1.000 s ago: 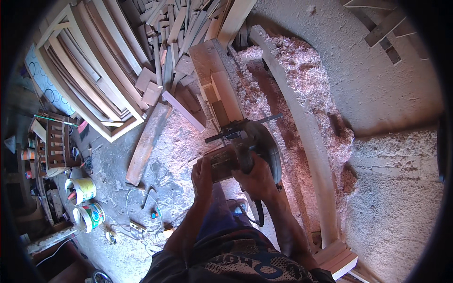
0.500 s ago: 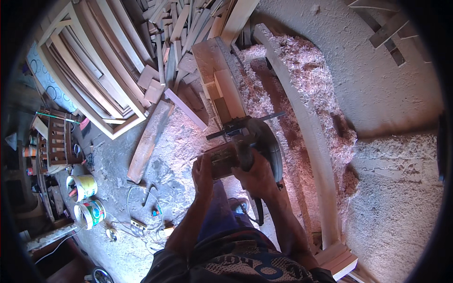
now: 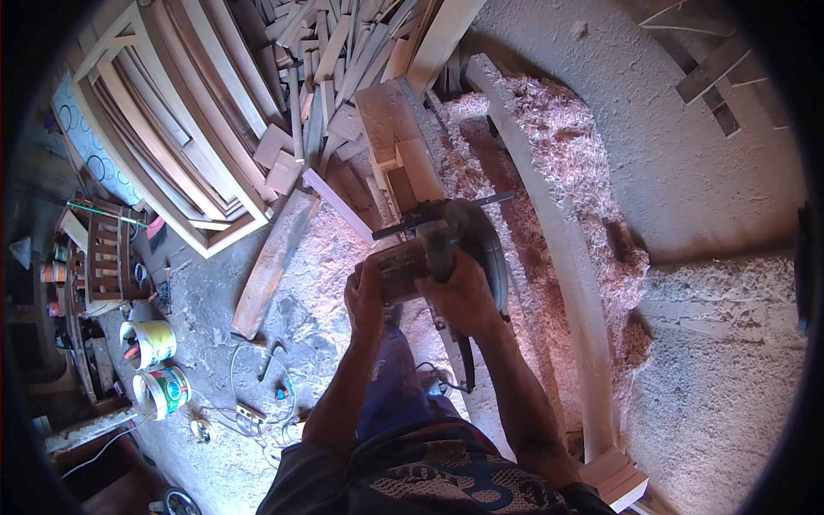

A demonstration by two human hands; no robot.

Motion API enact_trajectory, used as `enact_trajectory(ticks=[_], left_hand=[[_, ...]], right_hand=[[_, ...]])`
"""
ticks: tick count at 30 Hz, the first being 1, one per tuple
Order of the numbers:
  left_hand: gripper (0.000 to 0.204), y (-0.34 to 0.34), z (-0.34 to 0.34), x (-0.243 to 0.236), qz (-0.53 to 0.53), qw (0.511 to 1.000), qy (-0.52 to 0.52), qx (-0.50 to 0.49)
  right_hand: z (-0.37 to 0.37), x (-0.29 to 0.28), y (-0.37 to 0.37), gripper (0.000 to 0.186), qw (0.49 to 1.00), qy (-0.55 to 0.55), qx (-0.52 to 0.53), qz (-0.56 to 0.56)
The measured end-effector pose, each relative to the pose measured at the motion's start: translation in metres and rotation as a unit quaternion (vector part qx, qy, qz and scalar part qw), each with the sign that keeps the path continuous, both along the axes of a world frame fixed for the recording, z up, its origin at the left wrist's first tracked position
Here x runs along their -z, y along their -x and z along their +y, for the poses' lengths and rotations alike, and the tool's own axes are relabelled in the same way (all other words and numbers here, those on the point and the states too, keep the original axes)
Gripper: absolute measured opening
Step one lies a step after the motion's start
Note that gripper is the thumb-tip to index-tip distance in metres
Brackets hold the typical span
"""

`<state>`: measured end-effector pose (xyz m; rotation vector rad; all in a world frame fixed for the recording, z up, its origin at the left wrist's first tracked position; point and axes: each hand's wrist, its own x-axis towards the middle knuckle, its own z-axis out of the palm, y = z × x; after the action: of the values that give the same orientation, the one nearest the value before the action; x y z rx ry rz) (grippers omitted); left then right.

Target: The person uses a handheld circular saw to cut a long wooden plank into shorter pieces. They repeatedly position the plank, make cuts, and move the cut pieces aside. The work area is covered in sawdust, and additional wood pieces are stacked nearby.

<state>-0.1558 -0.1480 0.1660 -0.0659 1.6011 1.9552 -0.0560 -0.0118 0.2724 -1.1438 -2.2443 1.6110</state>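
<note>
Overlying the notched timber (image 3: 386, 120), the dark power tool (image 3: 481, 227) was held in two places: its housing (image 3: 403, 270) was clasped by the curled left grip (image 3: 364, 300), and its handle (image 3: 441, 256) was enclosed by the closed right grip (image 3: 463, 296). Between timber and long board (image 3: 562, 249), a narrow shavings-strewn channel was left; wider floor (image 3: 300, 313) was exposed leftward, bounded by a plank (image 3: 273, 266) and buckets (image 3: 176, 386). Printed labelling was borne by the lower bucket; markings on the housing were too small to be read.
</note>
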Motion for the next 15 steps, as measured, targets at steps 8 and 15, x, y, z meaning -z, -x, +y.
enact_trajectory(ticks=[8,15], left_hand=[[0.039,0.054,0.035,0.0,0.023,0.999,-0.017,-0.019],[0.043,0.105,0.065,0.004,0.037,0.998,0.036,-0.039]], right_hand=[[0.031,0.017,0.051,0.027,0.997,0.017,-0.006,0.071],[0.063,0.03,0.102,0.046,0.995,0.071,-0.01,0.075]])
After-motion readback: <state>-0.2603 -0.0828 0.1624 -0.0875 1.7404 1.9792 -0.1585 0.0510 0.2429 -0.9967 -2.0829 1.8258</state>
